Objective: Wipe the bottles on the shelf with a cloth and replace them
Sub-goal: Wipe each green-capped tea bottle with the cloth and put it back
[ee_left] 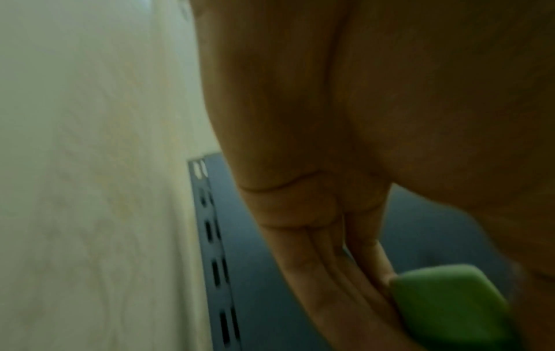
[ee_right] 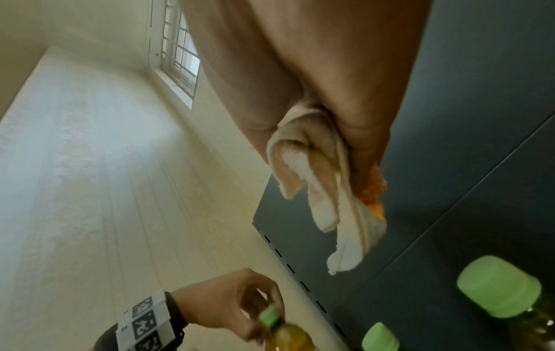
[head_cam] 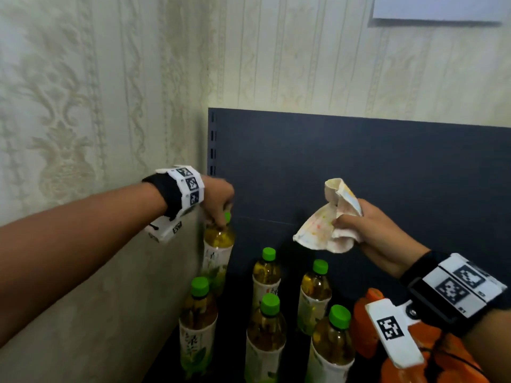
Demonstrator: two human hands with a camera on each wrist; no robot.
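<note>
Against the shelf's dark back panel [head_cam: 359, 161], left hand [head_cam: 217, 200] pinches the rear-left bottle [head_cam: 218, 250] by its cap; right hand [head_cam: 378, 230] clutches the cloth [head_cam: 323, 233] beside it. Gripping lower would likely steady wiping.

Dim left wrist view, motion-blurred; window [ee_right: 180, 54] daylight brightens the right wrist view

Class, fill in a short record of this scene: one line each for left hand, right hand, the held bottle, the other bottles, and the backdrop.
left hand: left hand grips the cap end of the held bottle
right hand: right hand holds a crumpled cloth, apart from the bottle
held bottle: green cap, yellowish tea, raised above the others
other bottles: five green-capped tea bottles standing upright on the shelf
backdrop: dark shelf panel; patterned wallpaper
</note>
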